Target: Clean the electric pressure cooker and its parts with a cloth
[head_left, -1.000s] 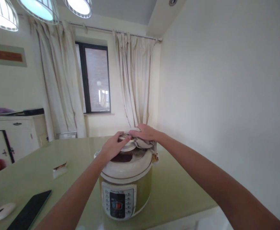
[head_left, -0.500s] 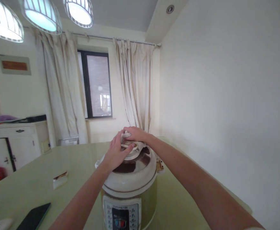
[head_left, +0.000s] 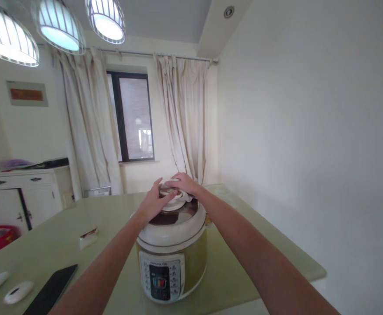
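A green and white electric pressure cooker (head_left: pixel 171 258) stands on the pale green table (head_left: pixel 244 267), its control panel facing me. My left hand (head_left: pixel 152 203) rests on the round knob of the white lid (head_left: pixel 174 227), fingers wrapped round its near side. My right hand (head_left: pixel 180 183) presses a crumpled pale cloth (head_left: pixel 187 196) onto the far side of the same knob, fingers curled over it.
On the table's left part lie a black phone (head_left: pixel 51 291), a white oval object (head_left: pixel 18 292) and a small wrapped packet (head_left: pixel 89 237). A white cabinet (head_left: pixel 23 197) stands at the left wall. The plain wall (head_left: pixel 309 153) runs close along the table's right edge.
My right hand with the cloth has slid from the lid's right rear toward the top of the knob. The left hand stays on the knob. The view has shifted slightly.
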A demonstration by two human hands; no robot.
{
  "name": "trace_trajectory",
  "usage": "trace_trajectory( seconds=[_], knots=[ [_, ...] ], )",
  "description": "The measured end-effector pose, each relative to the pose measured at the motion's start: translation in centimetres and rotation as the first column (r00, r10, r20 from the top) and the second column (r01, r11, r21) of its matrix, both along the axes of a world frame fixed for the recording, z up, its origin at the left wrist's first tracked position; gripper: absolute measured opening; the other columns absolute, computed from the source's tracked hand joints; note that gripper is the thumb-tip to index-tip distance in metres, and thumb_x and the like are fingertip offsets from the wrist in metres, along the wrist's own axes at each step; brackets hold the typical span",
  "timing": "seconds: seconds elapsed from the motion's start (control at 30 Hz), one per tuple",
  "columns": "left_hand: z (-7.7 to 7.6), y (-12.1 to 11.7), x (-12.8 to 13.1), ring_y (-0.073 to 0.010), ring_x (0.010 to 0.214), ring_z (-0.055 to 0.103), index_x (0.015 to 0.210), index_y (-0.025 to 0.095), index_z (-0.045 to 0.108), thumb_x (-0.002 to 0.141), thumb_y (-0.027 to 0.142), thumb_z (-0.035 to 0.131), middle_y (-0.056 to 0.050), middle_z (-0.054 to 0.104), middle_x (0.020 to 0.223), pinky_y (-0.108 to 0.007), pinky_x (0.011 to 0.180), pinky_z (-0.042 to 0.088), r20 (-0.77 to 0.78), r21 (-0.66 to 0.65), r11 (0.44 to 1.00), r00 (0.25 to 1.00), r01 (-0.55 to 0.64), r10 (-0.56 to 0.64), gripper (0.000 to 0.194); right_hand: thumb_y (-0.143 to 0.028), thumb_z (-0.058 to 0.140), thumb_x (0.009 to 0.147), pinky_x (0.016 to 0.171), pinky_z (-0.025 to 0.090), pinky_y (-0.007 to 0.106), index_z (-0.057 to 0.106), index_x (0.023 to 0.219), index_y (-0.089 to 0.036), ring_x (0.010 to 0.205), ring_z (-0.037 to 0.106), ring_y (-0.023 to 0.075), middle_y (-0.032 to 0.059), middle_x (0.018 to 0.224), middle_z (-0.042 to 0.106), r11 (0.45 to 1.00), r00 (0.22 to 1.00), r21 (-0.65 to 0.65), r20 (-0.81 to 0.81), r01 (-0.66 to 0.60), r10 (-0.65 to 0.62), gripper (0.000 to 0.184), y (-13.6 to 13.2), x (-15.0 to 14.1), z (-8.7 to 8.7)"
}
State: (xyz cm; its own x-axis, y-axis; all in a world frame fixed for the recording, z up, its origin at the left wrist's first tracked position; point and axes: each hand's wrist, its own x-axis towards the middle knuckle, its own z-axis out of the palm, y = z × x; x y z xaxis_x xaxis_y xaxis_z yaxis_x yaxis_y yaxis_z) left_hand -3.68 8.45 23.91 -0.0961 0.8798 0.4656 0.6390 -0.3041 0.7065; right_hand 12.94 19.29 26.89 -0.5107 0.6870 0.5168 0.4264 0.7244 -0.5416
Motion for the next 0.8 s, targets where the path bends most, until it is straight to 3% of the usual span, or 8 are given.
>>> trace_trajectory(
  seconds=[0.13, 0.3, 0.43, 0.53, 0.67, 0.8],
  knots=[
    [0.9, -0.8, 0.4, -0.0335, 0.130, 0.064, 0.139, 0.018, 0.062, 0.083, 0.075, 0.059, -0.014, 0.071, 0.138, -0.046, 0.117, 0.044, -0.056, -0.039, 0.996, 0.995, 0.084, -0.086, 0.079, -0.069, 0.067, 0.087, 0.082, 0.046, 0.027, 0.082, 0.091, -0.023, 0.102, 0.067, 0.0221, 0.0046, 0.110, 0.076, 0.970, 0.973, 0.107, 0.041, 0.220, -0.225, 0.049, -2.5, 0.9, -0.3],
    [1.5, -1.3, 0.7, -0.0326, 0.133, 0.062, 0.136, 0.019, 0.066, 0.087, 0.074, 0.049, -0.012, 0.071, 0.139, -0.046, 0.119, 0.041, -0.140, -0.020, 0.994, 0.984, 0.106, -0.108, 0.076, -0.072, 0.057, 0.093, 0.087, 0.048, 0.033, 0.083, 0.094, -0.023, 0.112, 0.066, 0.0280, 0.0110, 0.114, 0.076, 0.876, 0.881, 0.294, 0.169, 0.383, -0.442, 0.056, -4.8, 2.1, 0.1],
    [0.7, -0.4, 0.3, -0.0334, 0.131, 0.064, 0.137, 0.019, 0.065, 0.088, 0.079, 0.043, -0.014, 0.070, 0.139, -0.048, 0.118, 0.043, -0.184, -0.051, 0.995, 0.979, 0.083, -0.092, 0.081, -0.072, 0.053, 0.095, 0.086, 0.050, 0.034, 0.083, 0.094, -0.021, 0.104, 0.071, 0.0280, 0.0136, 0.105, 0.079, 0.853, 0.809, 0.390, 0.335, 0.348, -0.483, 0.059, -5.1, 3.4, 1.4],
    [-0.3, 0.2, 0.1, -0.0356, 0.142, 0.054, 0.150, 0.014, 0.054, 0.090, 0.080, 0.034, -0.018, 0.058, 0.153, -0.051, 0.123, 0.036, -0.249, -0.017, 0.999, 0.967, 0.042, -0.045, 0.091, -0.073, 0.049, 0.096, 0.086, 0.052, 0.038, 0.083, 0.095, -0.018, 0.103, 0.073, 0.0307, 0.0165, 0.103, 0.079, 0.857, 0.779, 0.451, 0.431, 0.251, -0.455, 0.064, -4.8, 3.3, 2.7],
    [-0.8, 0.1, 0.3, -0.0346, 0.153, 0.042, 0.164, 0.011, 0.033, 0.095, 0.075, 0.025, -0.019, 0.045, 0.165, -0.052, 0.127, 0.031, -0.325, -0.006, 1.000, 0.946, -0.001, -0.001, 0.094, -0.071, 0.051, 0.096, 0.092, 0.053, 0.044, 0.081, 0.105, -0.018, 0.111, 0.072, 0.0341, 0.0184, 0.110, 0.079, 0.886, 0.752, 0.438, 0.529, 0.155, -0.393, 0.062, -3.7, 1.3, 3.9],
    [-0.5, -0.7, 0.8, -0.0323, 0.152, 0.045, 0.164, 0.012, 0.032, 0.098, 0.070, 0.023, -0.017, 0.043, 0.166, -0.049, 0.125, 0.034, -0.344, -0.032, 0.999, 0.939, -0.009, -0.003, 0.088, -0.064, 0.058, 0.094, 0.099, 0.051, 0.050, 0.079, 0.112, -0.018, 0.115, 0.072, 0.0356, 0.0194, 0.114, 0.079, 0.911, 0.737, 0.398, 0.582, 0.111, -0.344, 0.053, -1.6, -1.3, 4.0]
  ],
)
